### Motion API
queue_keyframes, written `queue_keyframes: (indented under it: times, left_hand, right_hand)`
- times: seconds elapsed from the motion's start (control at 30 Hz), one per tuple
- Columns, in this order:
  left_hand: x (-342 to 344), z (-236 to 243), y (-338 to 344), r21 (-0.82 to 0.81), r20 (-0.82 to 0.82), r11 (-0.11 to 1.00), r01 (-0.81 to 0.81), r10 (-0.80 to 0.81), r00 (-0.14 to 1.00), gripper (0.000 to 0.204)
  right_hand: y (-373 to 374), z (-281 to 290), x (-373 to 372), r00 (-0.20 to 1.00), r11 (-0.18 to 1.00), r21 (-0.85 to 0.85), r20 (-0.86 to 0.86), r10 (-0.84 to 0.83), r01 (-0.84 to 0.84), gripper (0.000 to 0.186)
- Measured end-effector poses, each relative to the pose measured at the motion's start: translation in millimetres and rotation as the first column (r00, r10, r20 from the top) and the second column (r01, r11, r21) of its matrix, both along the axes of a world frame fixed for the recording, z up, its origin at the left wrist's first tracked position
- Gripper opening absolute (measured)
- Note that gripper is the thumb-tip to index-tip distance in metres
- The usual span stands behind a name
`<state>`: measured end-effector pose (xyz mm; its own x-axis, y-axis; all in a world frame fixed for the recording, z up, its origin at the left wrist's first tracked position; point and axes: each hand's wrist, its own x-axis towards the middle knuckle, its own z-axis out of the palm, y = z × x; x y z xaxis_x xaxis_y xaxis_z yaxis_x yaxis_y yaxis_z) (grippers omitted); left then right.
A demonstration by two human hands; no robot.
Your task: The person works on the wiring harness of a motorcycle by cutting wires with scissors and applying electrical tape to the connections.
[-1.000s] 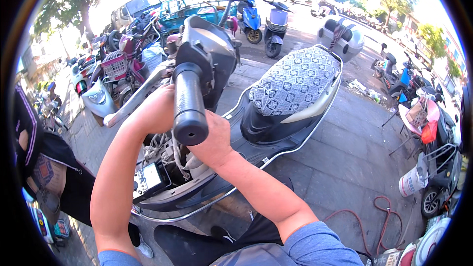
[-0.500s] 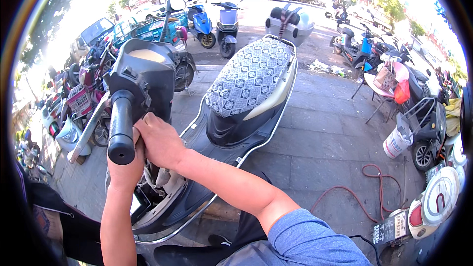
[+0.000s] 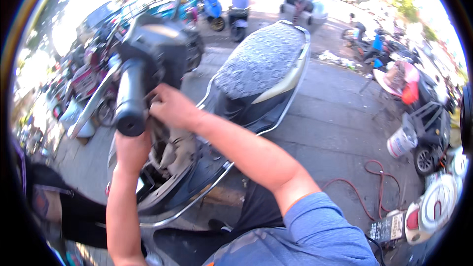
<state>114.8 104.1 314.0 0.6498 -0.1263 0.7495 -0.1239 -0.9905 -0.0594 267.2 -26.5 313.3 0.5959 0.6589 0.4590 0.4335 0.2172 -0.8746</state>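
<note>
One black handlebar grip (image 3: 130, 93) on the scooter (image 3: 239, 110) points out toward ten o'clock. The left hand (image 3: 132, 150) is beneath it, fingers hidden, their state impossible to tell; the right hand (image 3: 171, 106), at the grip's three o'clock, has fingers curled, around what I can't tell.

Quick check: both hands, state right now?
Left hand: partly hidden by the black handlebar handle; its grip cannot be told.
Right hand: curled beside the handle; too blurred to tell what, if anything, it holds.
</note>
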Motion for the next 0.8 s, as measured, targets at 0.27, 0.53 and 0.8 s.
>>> queue_keyframes:
  times: [0.27,0.53,0.8]
  left_hand:
    - [1,-12,-5,0.003,0.293,1.0,-0.019,0.018,0.956,0.031]
    - [20,-52,-24,-0.665,0.33,0.732,0.148,0.11,0.938,0.011]
    - [12,-37,-35,-0.753,0.222,0.644,0.136,0.054,0.974,0.014]
  right_hand:
    - [7,-4,-10,0.997,0.991,0.112,-0.008,-0.075,0.075,0.051]
    - [-12,1,-23,0.992,0.99,0.096,-0.093,-0.09,0.099,0.044]
    - [-19,7,-23,0.992,0.995,0.024,-0.081,-0.095,0.097,0.044]
